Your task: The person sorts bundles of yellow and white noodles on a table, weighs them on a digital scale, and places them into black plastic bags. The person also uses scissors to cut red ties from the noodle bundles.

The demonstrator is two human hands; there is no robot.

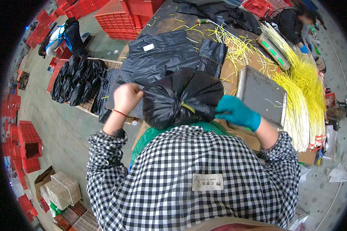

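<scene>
A black plastic bag (182,99) lies before me, its folds drawn together in the middle, where a short yellow strip (188,107) rests. My left hand (128,98), bare and with curled fingers, is at the bag's left edge; whether it pinches the plastic is unclear. At the right edge is my right hand (237,113) in a teal glove, fingers bent and blurred, its grip hidden. Behind the bag lie flat black plastic bags (164,57) and a folded black bundle (212,57). A scale with a metal platform (263,96) stands just right of my right hand.
Yellow-and-white stalks (297,112) are piled on the right, with loose ones (234,49) scattered behind. Filled black bags (78,79) lie in a crate at left. Red crates (118,23) stand farther back. One person (62,37) bends at upper left; another (292,26) is at upper right.
</scene>
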